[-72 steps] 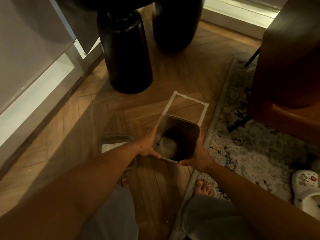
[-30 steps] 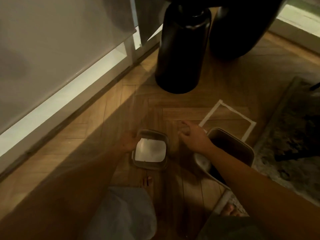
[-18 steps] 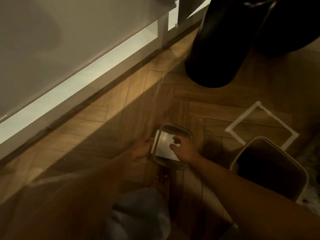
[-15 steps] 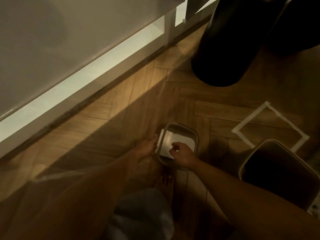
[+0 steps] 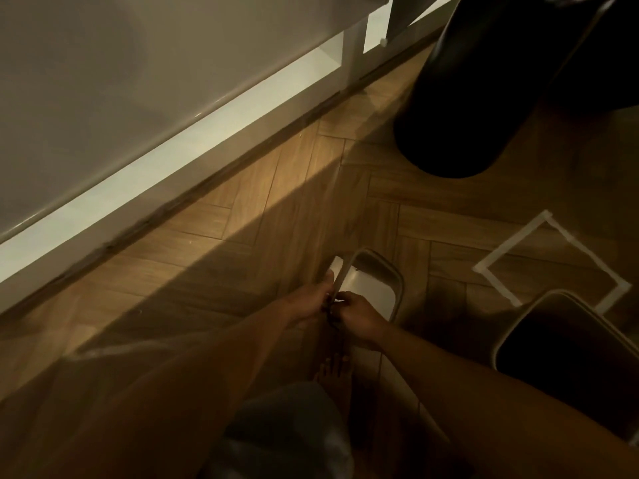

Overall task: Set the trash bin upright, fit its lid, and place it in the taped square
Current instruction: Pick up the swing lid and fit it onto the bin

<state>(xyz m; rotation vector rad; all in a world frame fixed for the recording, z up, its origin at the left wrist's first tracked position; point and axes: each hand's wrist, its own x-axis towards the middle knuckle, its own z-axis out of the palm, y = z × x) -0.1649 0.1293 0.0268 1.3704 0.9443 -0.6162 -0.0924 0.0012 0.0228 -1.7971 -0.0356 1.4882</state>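
Your 2 hands meet at the near-left edge of the lid (image 5: 370,288), which is tipped up on that side off the wooden floor (image 5: 214,250). Your left hand (image 5: 313,299) is curled around the raised rim from the left, thumb pointing up along the pale edge, and your right hand (image 5: 356,314) pinches the same edge from the right with fingers closed tight on it; both grips are narrow and holding the lid. The pale inner panel of the lid faces right and up, inside its darker rounded frame. The trash bin (image 5: 567,344) stands upright to the right, mouth open and dark inside, well apart from the lid and with no lid on it. Its far rim overlaps the near corner of the taped square (image 5: 511,243), so it looks to sit mostly outside the tape, though the near part of the square is hidden behind it. The floor is herringbone wood, with a slanting band of light across it on the left. A white skirting and a pale wall panel (image 5: 121,81) run along the far left, and a large black rounded base (image 5: 463,115) stands at the far right. Your bare foot (image 5: 333,373) shows just near the hands.
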